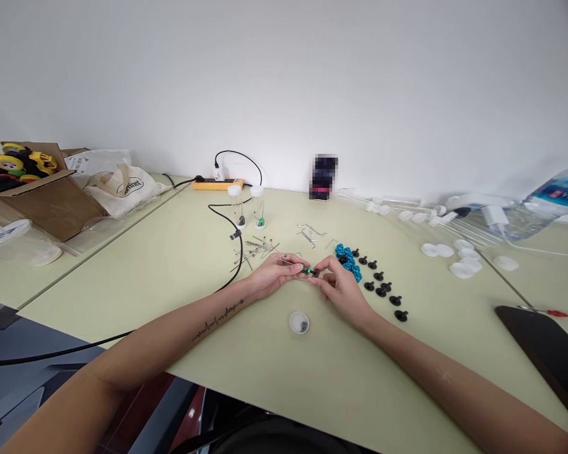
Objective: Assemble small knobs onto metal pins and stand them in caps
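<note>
My left hand (277, 274) and my right hand (339, 285) meet over the middle of the pale green table (170, 271). Together they pinch a tiny green part (307, 270) with a thin metal pin sticking out to the left. A dark piece sits at my right fingertips, touching the green part. Just below the hands lies a small white cap (299, 323) with dark bits inside. Blue beads (349, 260) and several black knobs (382, 287) lie to the right of my right hand. Loose metal pins (258, 247) are scattered behind my left hand.
Two clear vials (247, 205) stand behind the pins. A black cable (227, 221) runs from an orange power strip (216, 183) across the table. A cardboard box of toys (26, 183) and a cloth bag sit left. White caps (459, 258), tubes, a water bottle (544, 205) and a dark tablet (549, 356) lie right.
</note>
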{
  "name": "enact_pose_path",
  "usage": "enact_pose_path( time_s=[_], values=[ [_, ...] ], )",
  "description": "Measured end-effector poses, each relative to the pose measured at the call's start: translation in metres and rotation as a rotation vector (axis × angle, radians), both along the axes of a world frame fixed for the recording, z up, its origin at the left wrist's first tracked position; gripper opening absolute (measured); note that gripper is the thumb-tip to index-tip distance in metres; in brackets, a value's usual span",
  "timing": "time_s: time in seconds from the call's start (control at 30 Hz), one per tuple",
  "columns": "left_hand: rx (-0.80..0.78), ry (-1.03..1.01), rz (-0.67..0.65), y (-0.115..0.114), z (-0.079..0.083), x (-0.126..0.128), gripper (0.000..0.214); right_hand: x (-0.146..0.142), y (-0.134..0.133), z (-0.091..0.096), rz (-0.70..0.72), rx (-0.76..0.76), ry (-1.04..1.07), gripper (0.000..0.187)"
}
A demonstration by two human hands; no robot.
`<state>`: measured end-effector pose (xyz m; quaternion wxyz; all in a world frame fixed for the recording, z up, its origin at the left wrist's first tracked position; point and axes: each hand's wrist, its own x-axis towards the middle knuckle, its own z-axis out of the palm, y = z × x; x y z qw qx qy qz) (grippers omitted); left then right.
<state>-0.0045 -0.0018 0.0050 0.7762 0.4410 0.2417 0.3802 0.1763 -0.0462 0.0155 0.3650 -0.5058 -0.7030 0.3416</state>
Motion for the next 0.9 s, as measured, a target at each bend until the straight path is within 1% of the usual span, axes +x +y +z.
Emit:
enact_pose_path(
  time_s=[0.13,0.27,0.33,0.47,0.53,0.8,0.9],
  values=[
    [0.003,0.0,-0.004,0.0008,-0.0014,0.0,0.024,0.0001,-0.0001,0.0,0.01,-0.002,-0.02,0.02],
    [0.046,0.002,-0.004,0.0025,-0.0026,0.0002,0.023,-0.0008,-0.0013,0.006,0.056,-0.018,-0.042,0.034],
    [0.049,0.004,-0.007,0.0028,-0.0027,0.0003,0.023,-0.0008,-0.0014,0.0071,0.069,-0.019,-0.052,0.037],
    [0.009,-0.002,0.002,0.0019,-0.0018,0.0001,0.023,-0.0001,-0.0001,0.0025,0.024,-0.016,-0.015,0.023],
    [-0.013,-0.003,-0.002,0.0014,-0.0014,0.0,0.023,0.0001,0.0006,-0.0005,0.006,-0.011,0.005,0.019],
    [-0.007,0.008,-0.017,0.0004,-0.0011,-0.0006,0.025,0.0007,0.0006,-0.0004,0.002,0.012,-0.026,0.011],
    [-0.01,0.0,-0.013,0.0007,-0.0015,-0.0003,0.024,0.0011,0.0008,-0.0006,-0.013,0.03,-0.058,0.013]
  ],
)
